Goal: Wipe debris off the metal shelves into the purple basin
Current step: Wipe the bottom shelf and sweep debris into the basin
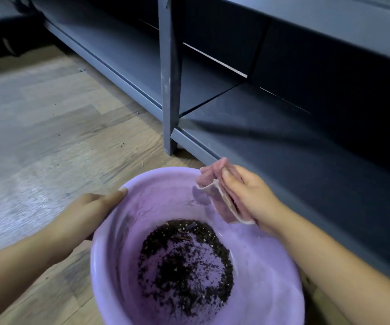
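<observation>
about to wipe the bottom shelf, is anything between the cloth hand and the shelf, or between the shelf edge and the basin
Nothing visible. The right hand grips the pink cloth over the basin rim, beside the bare bottom shelf. The left hand holds the far rim.

One word, "Elephant", is printed in dark letters on the inside bottom of the round purple plastic basin [266, 266].
</observation>
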Motion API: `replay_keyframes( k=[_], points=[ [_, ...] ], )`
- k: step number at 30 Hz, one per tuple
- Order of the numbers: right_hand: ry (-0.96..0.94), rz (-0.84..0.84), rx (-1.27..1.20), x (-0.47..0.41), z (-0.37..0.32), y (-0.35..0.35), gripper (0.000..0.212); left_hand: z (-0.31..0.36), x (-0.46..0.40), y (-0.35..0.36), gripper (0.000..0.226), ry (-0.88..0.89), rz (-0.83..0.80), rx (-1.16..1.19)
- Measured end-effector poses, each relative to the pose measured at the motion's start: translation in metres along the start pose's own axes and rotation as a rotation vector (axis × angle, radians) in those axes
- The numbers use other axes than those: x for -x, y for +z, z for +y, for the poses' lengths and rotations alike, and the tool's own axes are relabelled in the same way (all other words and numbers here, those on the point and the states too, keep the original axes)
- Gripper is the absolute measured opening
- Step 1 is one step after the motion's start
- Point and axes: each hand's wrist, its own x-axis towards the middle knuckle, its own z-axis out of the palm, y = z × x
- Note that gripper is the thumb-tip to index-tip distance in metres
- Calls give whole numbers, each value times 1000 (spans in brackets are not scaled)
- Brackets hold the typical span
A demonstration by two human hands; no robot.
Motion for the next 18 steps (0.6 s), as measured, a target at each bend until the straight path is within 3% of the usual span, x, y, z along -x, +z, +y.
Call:
replay_keyframes(
  k=[2,4,8,18],
  points=[
    [76,-19,-180,6,-8,2,21,-2,-1,-4,68,33,44,-8],
    [141,-48,-312,12,-13,4,23,-9,2,-4,54,42,35,-7],
    [213,-70,-400,18,-19,12,34,-22,14,-6,46,42,-1,22],
    [329,-122,-596,12,-27,39,48,-69,-3,-3,49,88,279,78]
  ],
)
